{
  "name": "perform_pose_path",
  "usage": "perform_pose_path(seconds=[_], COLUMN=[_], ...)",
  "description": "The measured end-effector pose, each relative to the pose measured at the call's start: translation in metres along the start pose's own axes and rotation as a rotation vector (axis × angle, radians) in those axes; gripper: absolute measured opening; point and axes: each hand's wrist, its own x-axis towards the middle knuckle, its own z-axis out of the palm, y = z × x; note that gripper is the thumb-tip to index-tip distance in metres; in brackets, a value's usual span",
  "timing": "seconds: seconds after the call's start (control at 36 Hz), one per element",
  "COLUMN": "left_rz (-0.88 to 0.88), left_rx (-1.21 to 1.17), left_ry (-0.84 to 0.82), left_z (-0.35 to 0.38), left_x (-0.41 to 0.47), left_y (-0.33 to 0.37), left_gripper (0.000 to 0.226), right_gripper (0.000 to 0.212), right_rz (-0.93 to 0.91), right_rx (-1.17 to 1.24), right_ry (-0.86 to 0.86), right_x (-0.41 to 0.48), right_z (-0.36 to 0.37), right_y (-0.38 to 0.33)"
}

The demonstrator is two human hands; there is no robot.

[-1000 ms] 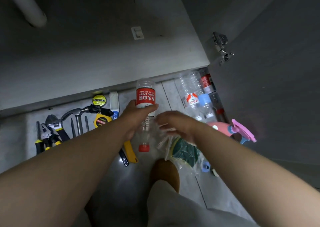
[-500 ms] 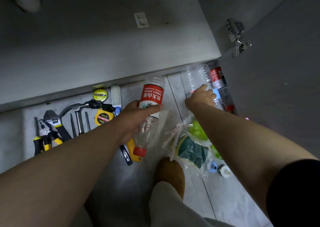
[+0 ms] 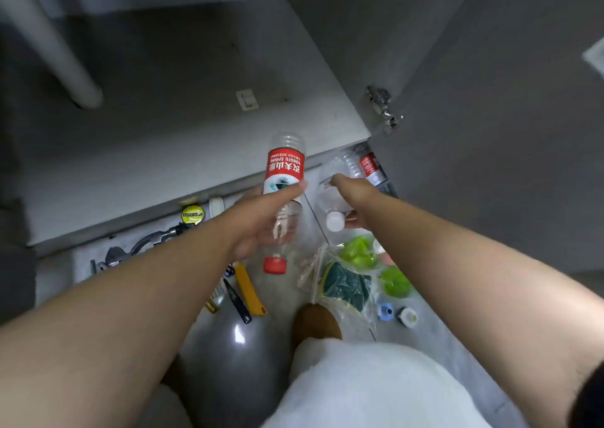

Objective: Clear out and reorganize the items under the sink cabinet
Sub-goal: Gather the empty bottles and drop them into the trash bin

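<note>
My left hand grips an empty clear bottle with a red label, held cap-down with its red cap near the floor. My right hand holds a second clear bottle with a white cap, cap toward me, just right of the first. Another red-labelled bottle lies on the floor by the cabinet's right corner. The cabinet floor beyond is bare apart from a drain pipe at its left.
Tools lie on the floor at left: a yellow tape measure, a hammer, a yellow utility knife. A plastic bag with a green sponge and green items sits right. The open cabinet door stands right.
My right hand took hold of a white-capped bottle by the cabinet corner and lifted it beside the red-labelled one. The left hand raised its bottle toward the cabinet.
</note>
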Motion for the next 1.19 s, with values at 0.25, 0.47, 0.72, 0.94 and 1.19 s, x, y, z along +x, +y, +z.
perform_pose_path(seconds=[0.25, 0.47, 0.72, 0.94, 1.19], left_rz=[0.151, 0.176, 0.165, 0.015, 0.006], left_rx=[0.344, 0.726, 0.727, 0.862, 0.871], left_ry=[-0.089, -0.39, -0.553, -0.704, -0.737], left_z=[0.084, 0.195, 0.314, 0.324, 0.326], left_x=[-0.092, -0.182, -0.238, -0.241, -0.24], left_y=[0.047, 0.048, -0.056, -0.111, -0.113], left_gripper=[0.074, 0.051, 0.071, 0.055, 0.051], right_gripper=[0.04, 0.05, 0.042, 0.053, 0.025], right_rz=[-0.234, -0.281, -0.065, 0.258, 0.434], right_rx=[0.154, 0.146, 0.065, 0.018, -0.418], right_ry=[-0.002, 0.039, 0.211, 0.092, -0.018], right_x=[-0.131, -0.246, -0.342, -0.406, -0.401], right_z=[-0.085, -0.188, -0.293, -0.342, -0.348], right_y=[0.031, 0.108, 0.256, 0.372, 0.396])
